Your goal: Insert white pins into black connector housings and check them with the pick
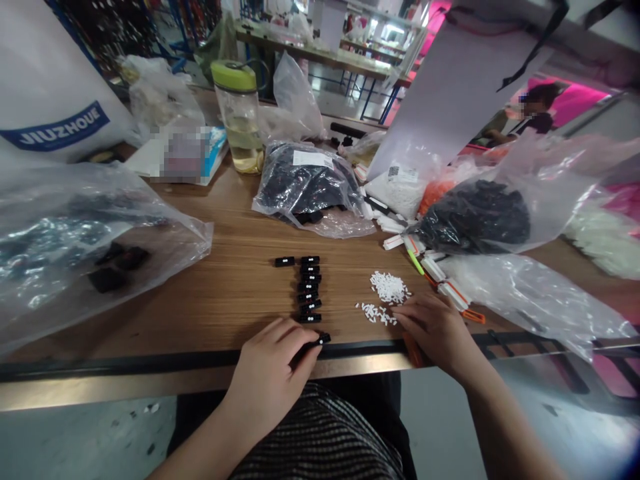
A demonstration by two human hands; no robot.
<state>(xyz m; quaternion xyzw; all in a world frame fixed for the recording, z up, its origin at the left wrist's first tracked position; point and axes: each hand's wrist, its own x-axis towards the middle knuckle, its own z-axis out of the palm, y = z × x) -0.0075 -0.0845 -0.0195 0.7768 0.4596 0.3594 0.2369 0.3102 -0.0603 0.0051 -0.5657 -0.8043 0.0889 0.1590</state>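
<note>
Near the table's front edge, my left hand [280,357] pinches a small black block [324,339] between thumb and fingers. Just beyond it, several black blocks [310,287] with white dots stand in a column, and one more black block [285,261] lies to the left of the column's far end. My right hand [433,327] has its fingertips together at the edge of the small scattered white pieces [375,313]; whether a piece is between them is too small to tell. A denser pile of white pieces [389,287] lies just behind.
Clear bags of black parts lie at the left [125,260], middle back [310,180] and right [480,217]. A green-lidded bottle [240,120] stands behind. White and orange parts [453,292] lie beyond my right hand. A person [537,117] is in the right background.
</note>
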